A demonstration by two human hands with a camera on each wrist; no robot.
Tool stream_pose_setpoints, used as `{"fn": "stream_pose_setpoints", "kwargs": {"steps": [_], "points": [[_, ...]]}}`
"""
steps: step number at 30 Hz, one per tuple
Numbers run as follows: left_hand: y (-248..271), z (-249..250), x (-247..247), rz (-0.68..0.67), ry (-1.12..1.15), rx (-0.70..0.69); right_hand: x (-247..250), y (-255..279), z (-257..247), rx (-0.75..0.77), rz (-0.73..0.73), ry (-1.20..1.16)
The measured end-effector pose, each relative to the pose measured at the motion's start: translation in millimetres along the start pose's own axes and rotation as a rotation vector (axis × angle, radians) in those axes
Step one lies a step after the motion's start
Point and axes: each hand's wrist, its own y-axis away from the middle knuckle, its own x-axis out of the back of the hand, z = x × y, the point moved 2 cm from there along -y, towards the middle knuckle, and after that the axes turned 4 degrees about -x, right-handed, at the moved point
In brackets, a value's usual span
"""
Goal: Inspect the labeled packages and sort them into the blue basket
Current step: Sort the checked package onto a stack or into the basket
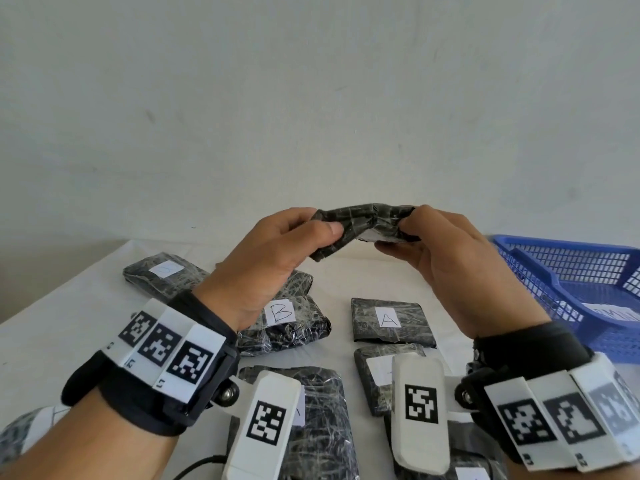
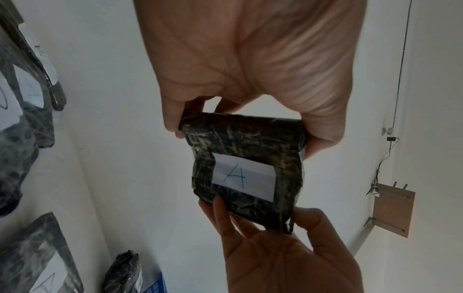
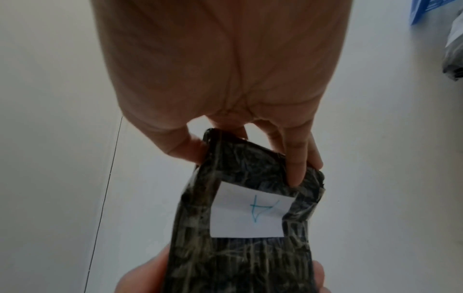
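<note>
Held up above the far middle of the surface [image 1: 86, 306]: one dark wrapped package [image 1: 363, 225], gripped at its left end by the left hand [image 1: 273, 261] and at its right end by the right hand [image 1: 446, 261]. Left thumb pressed on the near face, the other fingers [image 2: 172, 117] curled behind; right fingers [image 3: 295, 158] curled round the opposite end, one fingertip pressed on the wrapping just beside the label. Label hidden from the head view, turned downward; readable only in the wrist views as a white slip [image 2: 244, 176] with a blue hand-drawn "A".

Lying below on the surface: a package marked "B" [image 1: 287, 323], partly covered by the left hand, and a package marked "A" [image 1: 391, 322] just right of it. Farther left, another package [image 1: 162, 275], its letter too faint to read. Nearer packages largely blocked by the wrist-worn cameras, labels cut off.

At the right edge: the blue basket [image 1: 568, 271], cropped by the frame; something pale inside, too blurred to identify.
</note>
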Motion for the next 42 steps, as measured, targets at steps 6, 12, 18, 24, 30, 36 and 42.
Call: {"fn": "stream_pose_setpoints", "kwargs": {"steps": [6,12,18,24,30,36,42], "points": [[-1.8,-9.2,6.4,0.03,-0.057,0.001,0.5,2.8,-2.4,-0.06,-0.017,-0.071],[1.4,-13.2,11.0,-0.109,-0.232,-0.096,7.1,8.4,-7.1,-0.221,-0.088,-0.193],[2.7,-13.8,6.4,-0.195,-0.367,-0.145,11.6,2.8,5.8,-0.236,0.105,-0.004],[-2.1,-12.6,2.7,-0.017,-0.057,0.005,14.6,5.0,-5.7,-0.093,0.128,0.002],[-3.2,-10.4,-2.3,0.04,-0.337,-0.214,0.5,9.8,-12.8,-0.158,0.034,-0.029],[0.1,-15.7,-10.5,-0.008,-0.032,-0.068,-10.3,8.9,-15.0,-0.042,0.073,-0.053],[-1.2,-12.0,-10.5,0.065,0.021,-0.118,-16.0,12.5,-24.3,0.045,0.079,0.065]]}}
